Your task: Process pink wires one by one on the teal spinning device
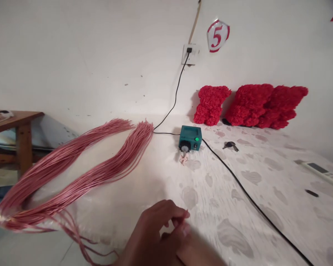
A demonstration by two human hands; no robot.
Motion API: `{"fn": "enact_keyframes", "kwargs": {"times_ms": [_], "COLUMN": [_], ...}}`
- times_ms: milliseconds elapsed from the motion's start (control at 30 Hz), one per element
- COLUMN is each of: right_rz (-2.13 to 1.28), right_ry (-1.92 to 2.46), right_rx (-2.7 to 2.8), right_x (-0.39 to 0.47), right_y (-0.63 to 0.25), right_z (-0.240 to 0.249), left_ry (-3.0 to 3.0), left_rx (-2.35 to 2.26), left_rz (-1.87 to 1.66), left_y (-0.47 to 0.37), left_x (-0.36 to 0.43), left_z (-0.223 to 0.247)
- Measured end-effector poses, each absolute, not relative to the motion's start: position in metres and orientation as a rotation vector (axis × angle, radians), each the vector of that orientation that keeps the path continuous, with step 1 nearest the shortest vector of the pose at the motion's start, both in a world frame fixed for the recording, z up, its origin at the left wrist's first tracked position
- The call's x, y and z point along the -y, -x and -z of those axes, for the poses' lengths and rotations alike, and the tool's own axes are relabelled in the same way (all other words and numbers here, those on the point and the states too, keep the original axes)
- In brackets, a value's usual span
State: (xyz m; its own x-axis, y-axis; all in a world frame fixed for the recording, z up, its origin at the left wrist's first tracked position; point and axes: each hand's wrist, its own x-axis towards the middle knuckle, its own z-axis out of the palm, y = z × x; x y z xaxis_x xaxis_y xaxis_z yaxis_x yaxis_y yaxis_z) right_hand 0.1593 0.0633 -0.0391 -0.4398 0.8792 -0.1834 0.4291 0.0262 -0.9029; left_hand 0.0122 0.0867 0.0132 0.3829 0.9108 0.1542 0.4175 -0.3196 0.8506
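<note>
My left hand (pixel 155 225) is at the bottom centre, fingers bent and drawn together at the tips. A small pinkish bit shows at the fingertips, too small to make out. Low beside it and partly behind it is my right hand (pixel 195 249), its fingers mostly hidden. A long bundle of pink cords (pixel 100 175) lies looped on the left of the table, with loose strands trailing towards my left hand. Beyond the hands stands a small teal box (pixel 191 137) with a green light, a black gear-like knob and a small pale pink piece (pixel 183 159) at its front.
Red fluffy figures (pixel 211 105) stand against the wall at the back right. A black cable (pixel 246 192) crosses the patterned tabletop (pixel 211 225). Keys (pixel 231 146), a pale remote (pixel 322 173) and a small dark object (pixel 312 193) lie to the right. A wooden table (pixel 23 142) is far left.
</note>
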Motion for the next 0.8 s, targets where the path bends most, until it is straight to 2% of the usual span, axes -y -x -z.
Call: {"fn": "enact_keyframes", "kwargs": {"times_ms": [133, 233, 433, 600, 800], "right_rz": [-1.282, -1.365, -1.568, -1.336, -1.148], "right_ry": [1.259, 1.082, 1.159, 1.236, 1.198], "right_rx": [2.050, 2.065, 1.844, 1.499, 1.502], "right_x": [-0.069, -0.069, -0.064, -0.064, -0.066], "right_y": [-0.155, -0.161, -0.183, -0.200, -0.193], "right_z": [0.017, 0.011, 0.024, 0.025, 0.019], "left_ry": [-1.769, -1.617, -1.567, -1.560, -1.653], "left_rx": [-1.207, -1.116, -1.241, -1.356, -1.247], "left_rz": [-0.812, -0.825, -0.922, -0.937, -0.892], "left_y": [-0.026, -0.022, -0.013, -0.018, -0.025], "left_x": [-0.085, -0.081, -0.082, -0.082, -0.081], "left_z": [-0.019, -0.014, -0.003, -0.004, -0.004]}}
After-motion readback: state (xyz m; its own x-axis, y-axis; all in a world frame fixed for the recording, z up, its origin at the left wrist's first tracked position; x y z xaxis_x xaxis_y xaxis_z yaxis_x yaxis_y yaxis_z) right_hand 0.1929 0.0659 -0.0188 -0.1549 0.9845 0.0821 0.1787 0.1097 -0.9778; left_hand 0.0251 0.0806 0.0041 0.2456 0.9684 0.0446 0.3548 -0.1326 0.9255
